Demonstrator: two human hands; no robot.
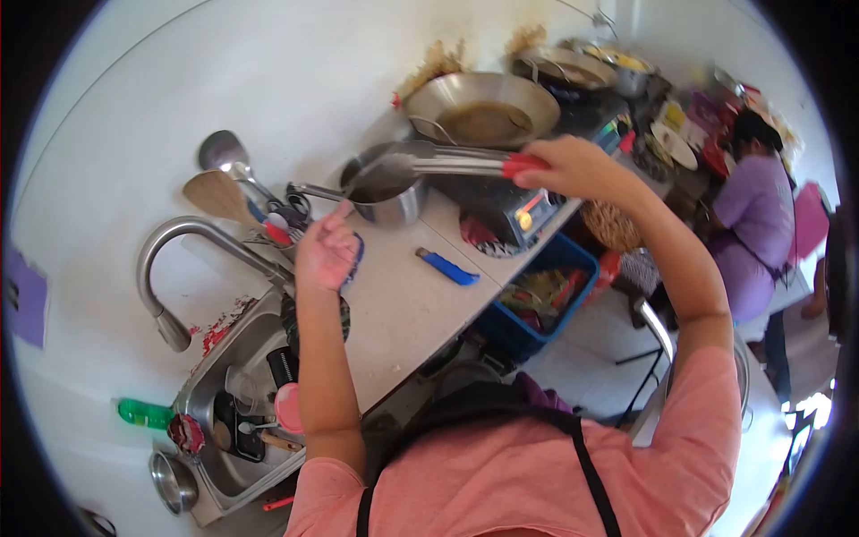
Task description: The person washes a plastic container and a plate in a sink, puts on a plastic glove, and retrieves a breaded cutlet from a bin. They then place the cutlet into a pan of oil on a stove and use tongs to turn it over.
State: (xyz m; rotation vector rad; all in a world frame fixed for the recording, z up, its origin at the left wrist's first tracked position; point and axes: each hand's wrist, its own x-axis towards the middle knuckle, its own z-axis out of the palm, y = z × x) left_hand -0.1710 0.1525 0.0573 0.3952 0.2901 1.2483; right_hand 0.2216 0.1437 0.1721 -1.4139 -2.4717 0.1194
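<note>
My right hand [577,170] is closed round the red grip of a pair of metal tongs [458,166]. Their long arms reach left, and the far ends overlap the mouth of a steel saucepan [395,209] holding dark liquid. The saucepan stands on the counter, its handle pointing left. My left hand [326,254] is raised beside that handle, palm turned up, with one finger stretched toward it and the others loosely bent; nothing shows in it. Lower on the counter, between my arms, lies a blue box cutter [449,267].
A large wok [483,109] with oil sits on the stove behind the tongs. At left are a utensil holder, a curved faucet [183,234] and a sink [199,401] with dishes. A blue crate [548,304] stands below the counter. A person in purple [756,215] works at right.
</note>
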